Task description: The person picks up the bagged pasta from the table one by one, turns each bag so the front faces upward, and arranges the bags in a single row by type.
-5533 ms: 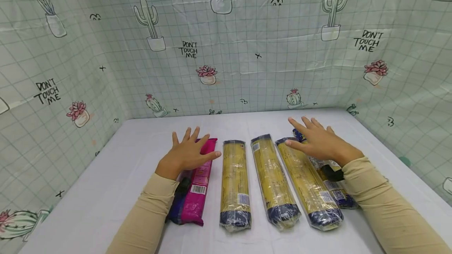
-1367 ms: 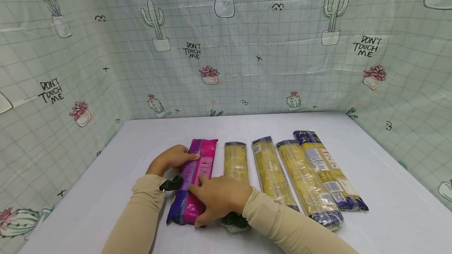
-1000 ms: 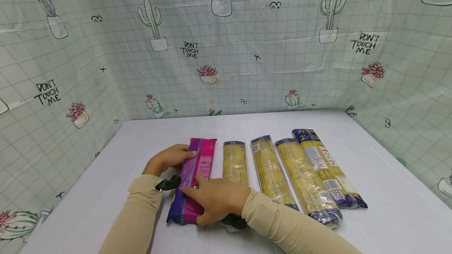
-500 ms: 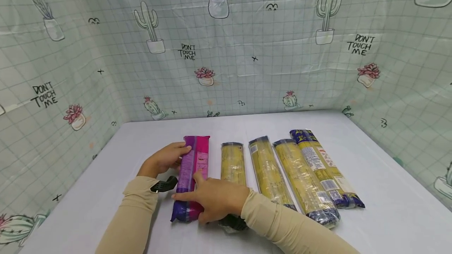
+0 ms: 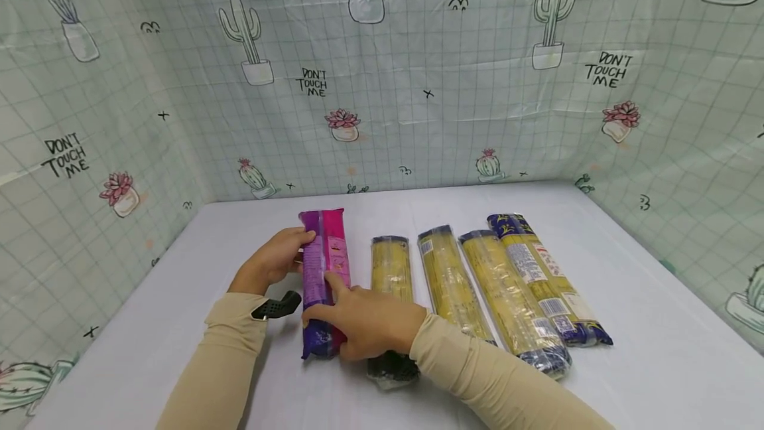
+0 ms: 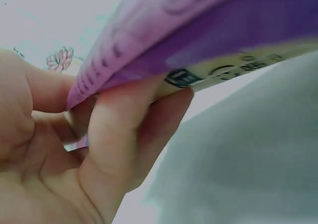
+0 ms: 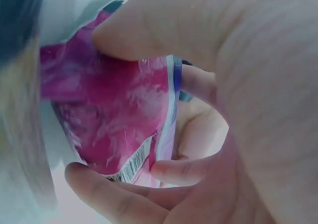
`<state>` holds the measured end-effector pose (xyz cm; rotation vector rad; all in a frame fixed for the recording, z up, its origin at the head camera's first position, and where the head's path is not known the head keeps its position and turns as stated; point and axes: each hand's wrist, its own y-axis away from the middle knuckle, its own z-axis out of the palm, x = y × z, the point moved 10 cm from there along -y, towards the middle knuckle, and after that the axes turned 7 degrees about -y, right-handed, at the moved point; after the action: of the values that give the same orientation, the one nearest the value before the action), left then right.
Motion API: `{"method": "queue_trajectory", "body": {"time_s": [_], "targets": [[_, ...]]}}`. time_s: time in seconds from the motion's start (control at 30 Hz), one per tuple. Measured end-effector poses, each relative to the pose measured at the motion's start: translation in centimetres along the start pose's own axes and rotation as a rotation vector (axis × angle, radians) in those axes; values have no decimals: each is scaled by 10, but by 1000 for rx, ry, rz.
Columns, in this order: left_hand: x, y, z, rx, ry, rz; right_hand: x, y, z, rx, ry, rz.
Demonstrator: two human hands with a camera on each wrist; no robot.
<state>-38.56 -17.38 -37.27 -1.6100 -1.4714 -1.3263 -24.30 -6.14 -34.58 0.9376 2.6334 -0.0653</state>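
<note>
Currently, pink-purple packet [image 5: 325,251] between left grip [image 5: 273,261], curled round left edge, and right grip [image 5: 371,324], clasping nearer end.

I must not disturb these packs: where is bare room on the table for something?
Free: the table left of the left sleeve; the far strip along the curtain; the area right of the rightmost yellow pack. Crowded: the middle, with the pink-purple pack, left hand, right hand and three other yellow packs.

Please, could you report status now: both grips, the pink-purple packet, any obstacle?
Left grip holds pink-purple packet, far part. Right grip on nearer part. Packet's far end looks raised. Nearest yellow packet partly hidden by right grip, not plainly blocking.
</note>
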Motion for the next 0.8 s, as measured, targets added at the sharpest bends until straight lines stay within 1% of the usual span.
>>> {"method": "queue_trajectory", "body": {"time_s": [0.1, 0.2, 0.33, 0.43, 0.57, 0.67, 0.8], "targets": [[2, -1, -3, 31, 42, -7, 3, 0, -7, 37, 20, 13], [1, -2, -6, 66, 103, -31, 4, 0, -12, 95, 40, 23], [-2, -2, -8, 101, 178, -53, 5, -2, -17, 172, 94, 37], [0, -2, -9, 131, 179, -43, 6, -2, -20, 214, 111, 42], [3, -1, -14, 223, 153, -29, 4, 0, -27, 272, 104, 18], [4, 0, -19, 288, 195, -27, 2, 1, -33, 300, 99, -3], [3, 1, -20, 316, 283, -18, 4, 2, -37, 289, 100, -3]]}}
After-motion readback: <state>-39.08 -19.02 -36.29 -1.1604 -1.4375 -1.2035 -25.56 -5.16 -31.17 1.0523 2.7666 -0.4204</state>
